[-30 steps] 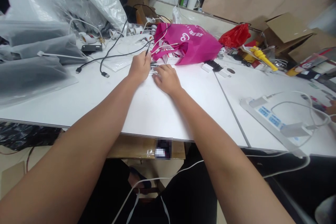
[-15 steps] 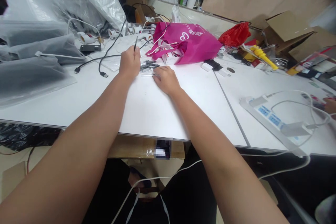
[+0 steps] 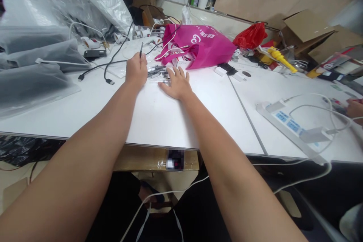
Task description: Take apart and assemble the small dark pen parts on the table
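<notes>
White table, crowded along its far side; the person's left hand is curled closed around a slim dark pen-like stick, its tip pointing up above the fist; the right hand is open, fingers spread, at the right end of a small pile of similar sticks lying between the hands; whether it grips any is unclear.

Black cables curve across the table left of the left hand; grey plastic bags fill the left side; a white power strip lies at right, near another person's hand.

Just behind the pile, a pink bag lies with its mouth open, showing white-and-red packets inside; a red bag sits beyond it, contents hidden.
</notes>
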Demonstrator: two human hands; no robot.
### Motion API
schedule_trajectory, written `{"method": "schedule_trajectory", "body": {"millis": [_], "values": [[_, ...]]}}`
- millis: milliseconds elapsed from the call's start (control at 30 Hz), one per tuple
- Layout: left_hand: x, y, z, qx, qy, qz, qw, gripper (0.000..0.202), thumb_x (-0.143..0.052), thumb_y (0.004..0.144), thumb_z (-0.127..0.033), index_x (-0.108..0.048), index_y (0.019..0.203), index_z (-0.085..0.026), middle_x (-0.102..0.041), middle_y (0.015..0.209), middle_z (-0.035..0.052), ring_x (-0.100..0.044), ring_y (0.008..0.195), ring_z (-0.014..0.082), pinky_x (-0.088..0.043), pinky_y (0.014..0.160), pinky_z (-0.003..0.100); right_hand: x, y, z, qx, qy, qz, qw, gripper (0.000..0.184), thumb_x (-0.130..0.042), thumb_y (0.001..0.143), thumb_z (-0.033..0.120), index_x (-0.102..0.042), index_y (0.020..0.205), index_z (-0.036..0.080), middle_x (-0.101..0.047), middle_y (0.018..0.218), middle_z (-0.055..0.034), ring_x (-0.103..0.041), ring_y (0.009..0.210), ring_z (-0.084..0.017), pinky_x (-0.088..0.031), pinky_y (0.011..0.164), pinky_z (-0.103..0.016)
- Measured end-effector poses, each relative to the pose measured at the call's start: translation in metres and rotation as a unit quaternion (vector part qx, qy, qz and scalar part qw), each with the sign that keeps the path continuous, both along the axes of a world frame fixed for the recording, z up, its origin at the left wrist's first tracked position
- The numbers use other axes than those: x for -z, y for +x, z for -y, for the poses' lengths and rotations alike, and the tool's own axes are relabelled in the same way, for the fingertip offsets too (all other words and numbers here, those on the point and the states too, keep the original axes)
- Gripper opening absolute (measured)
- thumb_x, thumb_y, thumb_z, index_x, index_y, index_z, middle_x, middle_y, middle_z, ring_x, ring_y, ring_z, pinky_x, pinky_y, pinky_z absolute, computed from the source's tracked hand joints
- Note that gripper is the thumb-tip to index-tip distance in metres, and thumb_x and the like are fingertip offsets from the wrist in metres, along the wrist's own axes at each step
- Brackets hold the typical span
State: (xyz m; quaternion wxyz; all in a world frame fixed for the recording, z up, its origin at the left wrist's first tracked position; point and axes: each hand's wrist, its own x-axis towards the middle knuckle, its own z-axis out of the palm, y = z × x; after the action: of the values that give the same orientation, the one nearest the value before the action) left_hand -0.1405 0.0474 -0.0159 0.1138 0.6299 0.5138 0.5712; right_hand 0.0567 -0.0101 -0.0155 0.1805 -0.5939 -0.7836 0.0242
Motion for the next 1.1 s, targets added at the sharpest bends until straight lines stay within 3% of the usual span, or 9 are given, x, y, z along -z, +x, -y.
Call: {"method": "schedule_trajectory", "body": {"millis": [267,467,667,800,867,1100], "values": [[0.006,-0.002,-0.003,-0.007,0.044,0.033,0.998,0.069,-0.037,0.104,-0.09,-0.052,0.078,-0.028,-0.057,0.073,0.0056,-0.068,0.095,0.0284,-0.047,0.09,0.046,-0.001,0.0,0.0,-0.006,-0.001,-0.013,1.0,0.087,-0.059,0.102,0.065,-0.044,0.17,0.013,-0.04,0.18,-0.0221,-0.028,0.172,-0.043,-0.017,0.139,-0.072],[0.001,0.001,0.0,0.015,0.063,0.061,0.996,0.062,-0.047,0.104,-0.084,-0.057,0.08,-0.029,-0.064,0.079,0.0071,-0.074,0.105,0.031,-0.055,0.095,0.043,-0.003,-0.005,-0.001,-0.032,0.079,-0.021,0.996,0.053,-0.035,0.114,0.038,-0.064,0.149,0.011,-0.075,0.142,-0.022,-0.064,0.14,-0.035,-0.04,0.129,-0.053],[0.007,0.0,-0.009,-0.001,0.067,0.065,0.996,0.059,-0.045,0.108,-0.079,-0.056,0.081,-0.028,-0.064,0.08,0.0079,-0.074,0.106,0.031,-0.055,0.098,0.043,-0.016,-0.037,-0.012,-0.072,0.089,0.02,0.993,0.042,-0.042,0.108,0.022,-0.077,0.13,0.013,-0.078,0.135,-0.0199,-0.069,0.13,-0.034,-0.048,0.122,-0.049],[0.013,-0.002,-0.015,-0.013,0.056,0.072,0.996,0.058,-0.044,0.107,-0.078,-0.052,0.08,-0.028,-0.062,0.079,0.008,-0.074,0.106,0.0324,-0.054,0.1,0.046,-0.028,-0.058,-0.03,-0.045,0.023,0.031,0.998,0.033,-0.06,0.105,0.036,-0.08,0.121,0.015,-0.081,0.125,-0.0212,-0.074,0.116,-0.036,-0.058,0.106,-0.05],[0.013,-0.002,-0.016,-0.025,0.048,0.074,0.996,0.057,-0.042,0.107,-0.078,-0.05,0.078,-0.029,-0.06,0.077,0.0084,-0.073,0.103,0.0335,-0.054,0.1,0.048,-0.03,-0.064,-0.034,-0.046,-0.002,0.036,0.998,0.029,-0.067,0.102,0.035,-0.08,0.118,0.016,-0.081,0.123,-0.0208,-0.075,0.113,-0.035,-0.06,0.103,-0.049],[0.012,-0.001,-0.016,0.012,0.038,0.106,0.994,0.061,-0.049,0.103,-0.083,-0.05,0.078,-0.028,-0.063,0.081,0.0088,-0.072,0.111,0.0339,-0.054,0.104,0.048,-0.026,-0.064,-0.029,-0.036,-0.009,0.026,0.999,0.03,-0.054,0.1,0.009,-0.078,0.116,0.013,-0.077,0.129,-0.0211,-0.073,0.12,-0.032,-0.055,0.108,-0.045]]}}
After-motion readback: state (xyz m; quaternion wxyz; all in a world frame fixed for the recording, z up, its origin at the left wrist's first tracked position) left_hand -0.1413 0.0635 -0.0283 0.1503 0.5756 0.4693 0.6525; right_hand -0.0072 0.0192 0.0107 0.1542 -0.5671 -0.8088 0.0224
